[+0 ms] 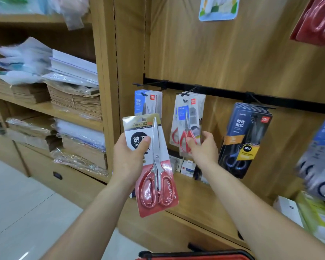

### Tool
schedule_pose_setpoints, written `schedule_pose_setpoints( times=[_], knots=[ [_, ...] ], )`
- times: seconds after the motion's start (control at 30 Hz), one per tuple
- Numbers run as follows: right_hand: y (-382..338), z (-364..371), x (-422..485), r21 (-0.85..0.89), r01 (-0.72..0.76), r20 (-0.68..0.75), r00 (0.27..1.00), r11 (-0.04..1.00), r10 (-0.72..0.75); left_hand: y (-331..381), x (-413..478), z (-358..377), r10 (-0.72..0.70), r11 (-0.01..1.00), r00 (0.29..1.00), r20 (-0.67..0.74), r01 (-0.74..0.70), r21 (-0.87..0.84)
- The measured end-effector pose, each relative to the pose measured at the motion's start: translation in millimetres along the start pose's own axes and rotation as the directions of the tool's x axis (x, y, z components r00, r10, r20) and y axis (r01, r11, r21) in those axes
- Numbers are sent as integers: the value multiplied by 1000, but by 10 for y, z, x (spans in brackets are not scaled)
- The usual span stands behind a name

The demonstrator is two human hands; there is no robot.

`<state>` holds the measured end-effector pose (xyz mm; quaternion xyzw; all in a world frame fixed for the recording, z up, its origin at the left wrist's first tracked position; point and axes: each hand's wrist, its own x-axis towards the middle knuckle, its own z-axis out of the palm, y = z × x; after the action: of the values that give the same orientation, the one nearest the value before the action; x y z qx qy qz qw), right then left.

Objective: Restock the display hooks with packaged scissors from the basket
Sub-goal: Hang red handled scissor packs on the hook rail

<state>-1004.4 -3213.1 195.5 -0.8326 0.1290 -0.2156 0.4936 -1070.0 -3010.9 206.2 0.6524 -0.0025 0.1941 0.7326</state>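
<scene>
A: How far had we got with the restock?

B: Partway, by our guess. Our left hand [128, 156] gripped one pack [154, 166] of red-handled scissors, with the thumb pressed on the front and the other fingers curled behind the card. We held it upright in the air, in front of the blue packs [148, 102] and not on a hook.

A: And our right hand [203, 147]?

B: It was at the middle packs [188, 117], pinching their lower end between thumb and fingers, right by their red handles. Those hung from a hook on the rail [233, 94].

A: So what was done?

B: Every hook we could see carried a bunch: blue packs on the left, the middle packs, then the dark packs [248, 128]. More hung blurred at the far right. We couldn't tell which of these we had hung ourselves.

A: And what was left?

B: The pack in our left hand had yet to be hung. Its red handles matched the middle packs, so we judged it belonged there. The basket [195, 256] showed only its red rim at the bottom edge. Its contents were hidden, so we couldn't say how many remained.
</scene>
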Motion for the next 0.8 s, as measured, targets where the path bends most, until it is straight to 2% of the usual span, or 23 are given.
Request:
schedule_pose_setpoints(
  times=[0.07, 0.1, 0.17, 0.2, 0.23, 0.27, 0.33, 0.47, 0.57, 0.7, 0.8],
  knots=[
    [48, -87, -219, -80, 63, -28, 997, 995, -65, 32, -15, 36, 2, 1000, 1000, 4, -2, -19],
    [68, -147, -365, -23, 102, 40, 994, 994, -101, 48, -31, 60, 4, 1000, 1000, 8, -3, -25],
    [87, -270, -711, 139, 71, 313, 943, 988, -112, 90, -81, 132, 4, 999, 1000, 20, -3, -34],
    [93, -327, -867, 216, -5, 429, 899, 976, -90, 111, -115, 176, 6, 999, 1000, 27, -5, -39],
    [88, -389, -1001, 295, -91, 481, 874, 951, -66, 130, -147, 223, 3, 999, 999, 34, -2, -45],
    [81, -451, -1094, 369, -156, 479, 877, 916, -43, 151, -185, 273, -4, 998, 999, 44, 6, -57],
    [82, -585, -1186, 465, -186, 429, 902, 865, -37, 203, -270, 374, -14, 997, 997, 69, 20, -76],
    [61, -796, -1320, 403, -96, 456, 883, 910, -109, 367, -468, 590, 1, 998, 995, 104, 5, -64],
    [70, -929, -1369, 400, -45, 384, 915, 916, -123, 508, -601, 717, -6, 998, 991, 137, 14, -54],
    [36, -1211, -1334, 527, -57, 290, 950, 848, -117, 649, -728, 824, -98, 982, 966, 239, 133, -136],
    [6, -1401, -1291, 594, -76, 250, 964, 801, -94, 688, -839, 881, -89, 989, 939, 333, 124, -83]
  ],
)
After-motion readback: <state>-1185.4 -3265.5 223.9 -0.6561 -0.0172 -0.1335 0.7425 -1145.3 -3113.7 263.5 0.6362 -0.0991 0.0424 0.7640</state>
